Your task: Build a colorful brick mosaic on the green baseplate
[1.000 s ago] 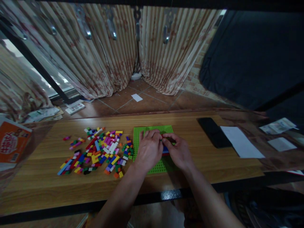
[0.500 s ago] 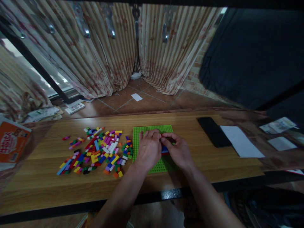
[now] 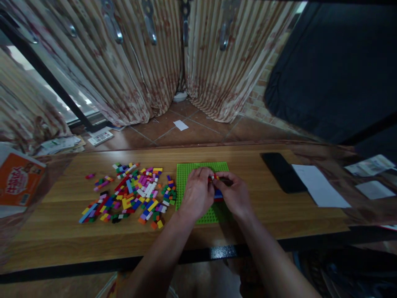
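A green studded baseplate [image 3: 183, 174] lies on the table under both hands. My left hand [image 3: 198, 192] rests over its middle, fingers curled and closed on a small red brick [image 3: 210, 179] at their tips. Thumb and fingertips of my right hand [image 3: 235, 192] pinch the same spot from the other side, where specks of white and yellow also show. Just below the fingertips, blue bricks [image 3: 218, 193] with red beneath them sit on the plate, partly covered by the hands. The fingers hide most of what they hold.
Loose coloured bricks [image 3: 127, 203] are heaped on the table left of the baseplate. To the right lie a black phone-like slab [image 3: 281, 171] and white paper [image 3: 321, 186]. An orange and white box [image 3: 18, 178] stands at the far left. The table's dark front edge [image 3: 217, 253] runs nearest me.
The view has shifted slightly. Both hands stay together over the baseplate, and their fingertips have parted a little, so more of the red brick and some white and yellow show.
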Motion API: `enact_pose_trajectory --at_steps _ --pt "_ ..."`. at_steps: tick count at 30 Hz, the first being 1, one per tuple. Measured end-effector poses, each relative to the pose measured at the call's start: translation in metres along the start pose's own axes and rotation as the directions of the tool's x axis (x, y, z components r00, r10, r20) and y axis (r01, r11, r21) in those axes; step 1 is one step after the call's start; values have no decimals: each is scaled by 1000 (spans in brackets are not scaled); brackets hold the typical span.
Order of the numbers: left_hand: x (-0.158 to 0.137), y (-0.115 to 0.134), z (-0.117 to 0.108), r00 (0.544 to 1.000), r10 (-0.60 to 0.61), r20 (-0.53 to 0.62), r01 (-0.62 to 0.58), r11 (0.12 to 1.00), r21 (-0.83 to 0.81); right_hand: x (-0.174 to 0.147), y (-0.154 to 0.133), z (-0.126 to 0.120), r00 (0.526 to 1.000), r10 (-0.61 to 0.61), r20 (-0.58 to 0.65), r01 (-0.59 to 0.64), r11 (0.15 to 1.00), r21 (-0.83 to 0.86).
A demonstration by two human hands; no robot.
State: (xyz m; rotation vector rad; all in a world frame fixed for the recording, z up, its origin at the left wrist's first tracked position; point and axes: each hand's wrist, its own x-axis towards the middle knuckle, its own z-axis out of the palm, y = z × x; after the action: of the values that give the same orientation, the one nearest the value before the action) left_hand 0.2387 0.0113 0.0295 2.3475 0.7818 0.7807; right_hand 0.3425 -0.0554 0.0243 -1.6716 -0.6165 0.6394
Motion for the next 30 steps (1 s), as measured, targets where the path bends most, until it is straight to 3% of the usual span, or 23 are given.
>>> enact_pose_trajectory --at_steps 10,21,25,30 --pt "-1 3 3 996 -90 -15 88 991 -97 0 -2 3 998 31 -50 -30 999 38" --pt "-1 4 4 992 -125 -27 120 983 -136 -2 13 7 994 -104 -27 102 993 -55" --pt "-3 3 -1 996 -86 -32 79 981 -175 -4 15 1 997 -73 -7 73 993 96" --pt "-5 -8 -22 987 -110 -115 86 977 -193 -8 9 -15 989 -55 -139 77 984 160"
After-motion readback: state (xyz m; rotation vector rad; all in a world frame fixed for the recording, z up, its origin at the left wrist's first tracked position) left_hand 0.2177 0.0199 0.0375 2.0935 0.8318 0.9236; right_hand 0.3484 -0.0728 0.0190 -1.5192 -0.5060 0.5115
